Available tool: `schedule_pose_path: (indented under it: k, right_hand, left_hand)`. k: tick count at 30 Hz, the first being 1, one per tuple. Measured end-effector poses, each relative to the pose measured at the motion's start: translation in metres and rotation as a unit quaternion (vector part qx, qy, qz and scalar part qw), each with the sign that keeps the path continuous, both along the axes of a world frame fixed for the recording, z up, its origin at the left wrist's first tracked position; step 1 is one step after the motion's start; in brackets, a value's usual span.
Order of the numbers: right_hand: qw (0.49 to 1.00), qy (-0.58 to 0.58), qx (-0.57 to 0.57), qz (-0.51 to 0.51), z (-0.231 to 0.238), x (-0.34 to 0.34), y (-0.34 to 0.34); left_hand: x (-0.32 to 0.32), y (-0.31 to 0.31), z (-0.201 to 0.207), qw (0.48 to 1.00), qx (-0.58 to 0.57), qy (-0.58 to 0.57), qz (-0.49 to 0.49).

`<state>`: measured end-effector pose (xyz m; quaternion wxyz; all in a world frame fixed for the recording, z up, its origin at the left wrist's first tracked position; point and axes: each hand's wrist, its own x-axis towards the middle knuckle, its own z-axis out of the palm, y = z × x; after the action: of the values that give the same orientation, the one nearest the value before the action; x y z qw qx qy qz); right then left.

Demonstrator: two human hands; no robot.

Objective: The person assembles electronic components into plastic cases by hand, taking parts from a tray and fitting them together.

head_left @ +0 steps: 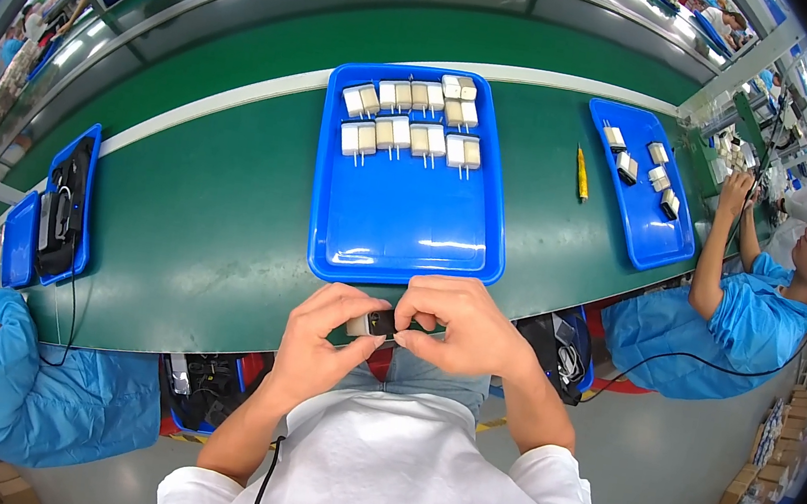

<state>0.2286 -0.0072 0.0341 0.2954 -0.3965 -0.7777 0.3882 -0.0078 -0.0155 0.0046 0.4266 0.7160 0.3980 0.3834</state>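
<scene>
1. So the little charger block [375, 324] is right between your hands, in front of the near rim of the big blue tray [407, 222]. Pale end to your left, dark end to your right, long axis looks roughly sideways.
2. Your left hand [321, 331] has the pale end pinched between thumb and fingers, so it's the nearer one.
3. Your right hand [460, 324] comes in from the right, thumb and fingertips bunched up at the dark end. Can't tell if they're pinching anything.
4. Further out, white pronged blocks [427, 141] sit in rows at the tray's far half.
5. Off right: yellow pen-like tool [582, 176], then a smaller blue tray [653, 244].
</scene>
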Motion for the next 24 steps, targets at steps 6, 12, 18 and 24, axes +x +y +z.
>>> schedule_pose_path:
  k: [6,12,18,24]
  right_hand:
    - [0.962,0.204,-0.17,-0.066,-0.015,0.004,-0.002]
    - [0.936,0.309,-0.081,-0.145,-0.035,0.016,-0.003]
    - [0.968,0.243,-0.063,-0.03,-0.031,0.011,-0.004]
    - [0.948,0.293,-0.126,-0.007,-0.044,0.024,-0.004]
  left_hand:
    - [-0.006,0.001,-0.002,0.998,-0.044,-0.045,-0.027]
    - [-0.003,0.006,-0.007,0.99,-0.116,-0.077,-0.029]
    - [0.005,0.008,-0.014,0.979,-0.168,-0.114,-0.004]
    - [0.017,0.015,-0.011,0.97,-0.187,-0.146,-0.045]
